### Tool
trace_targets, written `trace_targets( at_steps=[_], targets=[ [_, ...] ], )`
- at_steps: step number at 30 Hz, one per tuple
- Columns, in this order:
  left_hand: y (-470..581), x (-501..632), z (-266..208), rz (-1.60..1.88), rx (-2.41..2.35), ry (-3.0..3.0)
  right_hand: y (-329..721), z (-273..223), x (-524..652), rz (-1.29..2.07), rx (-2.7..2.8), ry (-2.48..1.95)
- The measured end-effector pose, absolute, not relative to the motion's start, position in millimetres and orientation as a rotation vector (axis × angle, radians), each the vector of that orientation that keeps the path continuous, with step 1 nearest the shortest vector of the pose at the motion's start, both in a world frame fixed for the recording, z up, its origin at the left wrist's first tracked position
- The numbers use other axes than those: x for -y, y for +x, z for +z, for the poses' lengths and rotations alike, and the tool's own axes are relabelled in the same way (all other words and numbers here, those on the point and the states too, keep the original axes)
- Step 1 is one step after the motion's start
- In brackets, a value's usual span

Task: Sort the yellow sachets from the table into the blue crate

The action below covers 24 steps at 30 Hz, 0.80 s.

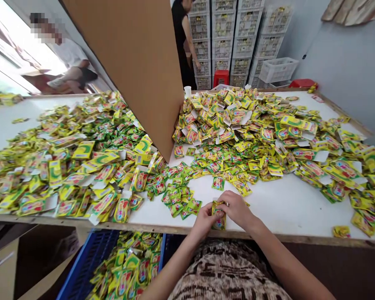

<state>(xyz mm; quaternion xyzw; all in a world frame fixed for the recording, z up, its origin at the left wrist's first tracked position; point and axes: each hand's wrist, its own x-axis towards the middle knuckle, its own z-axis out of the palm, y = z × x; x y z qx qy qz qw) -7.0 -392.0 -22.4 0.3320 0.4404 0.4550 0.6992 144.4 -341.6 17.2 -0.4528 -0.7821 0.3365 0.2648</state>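
Observation:
Near the table's front edge, my left hand (204, 217) grips a small yellow-and-green printed box (219, 223) from its left side, thumb across the front. My right hand (236, 207) bends over the top of the same box, fingers pinched at its upper end. Whether a sachet is between those fingers is hidden. Just beyond my hands lies a single green sachet (218, 183). To the left is a loose cluster of green sachets (176, 199), and farther back spreads a heap of yellow sachets (237, 157).
A brown cardboard panel (137, 62) stands upright across the table. Heaps of yellow boxes (96, 166) lie on both sides. Below the edge, a blue crate (81, 258) holds filled boxes. Stacked white crates (223, 25), a red stool (221, 77) and two people are behind.

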Motion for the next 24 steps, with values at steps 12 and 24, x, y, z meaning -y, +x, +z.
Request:
trace_targets(
  at_steps=[12, 24],
  targets=[
    [-11.3, 393.7, -20.7, 1.004, -1.008, 0.690, 160.3, -13.2, 362.3, 1.370, 1.378, -1.305],
    [-35.3, 375.9, -2.1, 0.882, -0.969, 0.613, 143.7, -13.9, 357.0, 1.646, 1.227, -1.335]
  ],
)
